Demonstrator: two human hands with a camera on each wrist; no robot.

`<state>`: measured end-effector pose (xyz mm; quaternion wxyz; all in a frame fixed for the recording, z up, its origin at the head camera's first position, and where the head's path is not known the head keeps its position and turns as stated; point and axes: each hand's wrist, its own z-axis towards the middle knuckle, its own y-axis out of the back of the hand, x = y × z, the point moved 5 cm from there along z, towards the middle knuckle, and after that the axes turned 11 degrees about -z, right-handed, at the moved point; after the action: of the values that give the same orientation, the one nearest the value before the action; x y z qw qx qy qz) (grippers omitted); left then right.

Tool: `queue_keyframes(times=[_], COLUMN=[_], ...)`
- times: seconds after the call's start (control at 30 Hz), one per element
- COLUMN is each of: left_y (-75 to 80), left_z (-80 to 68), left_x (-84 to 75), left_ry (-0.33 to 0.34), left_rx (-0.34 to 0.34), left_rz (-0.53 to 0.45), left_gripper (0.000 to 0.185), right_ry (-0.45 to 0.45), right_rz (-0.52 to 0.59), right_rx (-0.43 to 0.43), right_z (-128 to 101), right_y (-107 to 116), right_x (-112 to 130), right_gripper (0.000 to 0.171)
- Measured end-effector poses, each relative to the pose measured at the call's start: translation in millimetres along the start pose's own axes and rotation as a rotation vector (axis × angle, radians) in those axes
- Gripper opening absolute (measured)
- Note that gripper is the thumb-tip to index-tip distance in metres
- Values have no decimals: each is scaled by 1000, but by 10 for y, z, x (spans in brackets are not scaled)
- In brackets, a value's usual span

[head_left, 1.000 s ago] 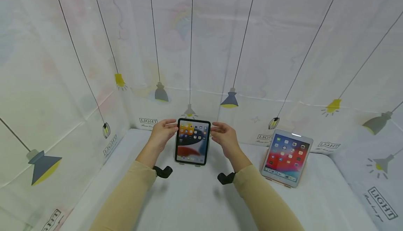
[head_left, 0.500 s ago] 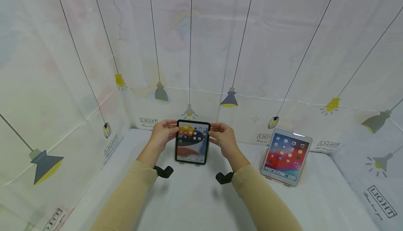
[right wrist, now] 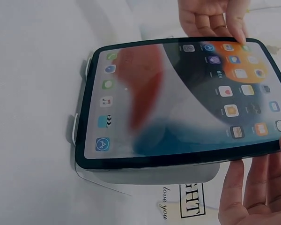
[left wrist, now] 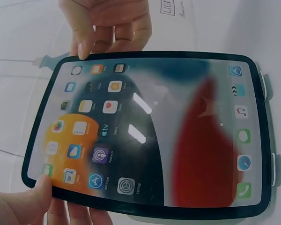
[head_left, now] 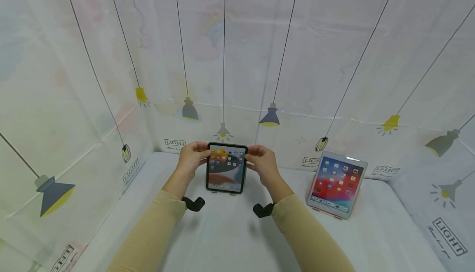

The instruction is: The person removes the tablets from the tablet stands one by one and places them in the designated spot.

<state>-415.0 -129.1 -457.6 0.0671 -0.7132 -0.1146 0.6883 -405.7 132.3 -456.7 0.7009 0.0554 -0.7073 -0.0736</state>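
Note:
A black-framed tablet (head_left: pixel 226 171) showing a home screen leans upright, its lower edge on the two small hooks (left wrist: pixel 273 168) of a pale stand (right wrist: pixel 178 175). My left hand (head_left: pixel 190 158) grips the upper left side. Its thumb (left wrist: pixel 43 185) lies on the front frame and its fingers reach behind. Opposite, my right hand (head_left: pixel 263 160) pinches the upper right side, with the fingers (right wrist: pixel 257 185) under the back in the right wrist view. A gap shows between the tablet's back and the stand there.
A silver tablet (head_left: pixel 337 184) with a red and blue screen leans on a pinkish stand (head_left: pixel 326 212) at the right. Close behind hangs a white curtain (head_left: pixel 237 78) printed with lamps. A white cloth (head_left: pixel 226 230) covers the table.
Both hands have closed in from just beside the black-framed tablet and now hold its upper sides. Its top edge sits slightly lower in the head view, while its bottom stays on the hooks.

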Motion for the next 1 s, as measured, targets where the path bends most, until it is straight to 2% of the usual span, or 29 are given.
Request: queue_keyframes(times=[0.4,0.6,0.77,1.0], left_y=[-32,-46,-42,-32], left_z=[-92,-126,-163,-196], left_x=[-54,-81,-100,-90], left_ry=[-15,-18,-13,-3], left_rx=[-21,-16,-12,-7], left_rz=[-13,-17,-5,19], left_gripper=[17,26,17,24], right_ry=[29,37,44,43], right_rz=[10,12,19,19], right_rx=[-51,-48,-52,-51], right_z=[-52,-85,-120,-188], right_y=[37,48,57,69], right_x=[27,63,80,88], right_gripper=[20,21,19,22])
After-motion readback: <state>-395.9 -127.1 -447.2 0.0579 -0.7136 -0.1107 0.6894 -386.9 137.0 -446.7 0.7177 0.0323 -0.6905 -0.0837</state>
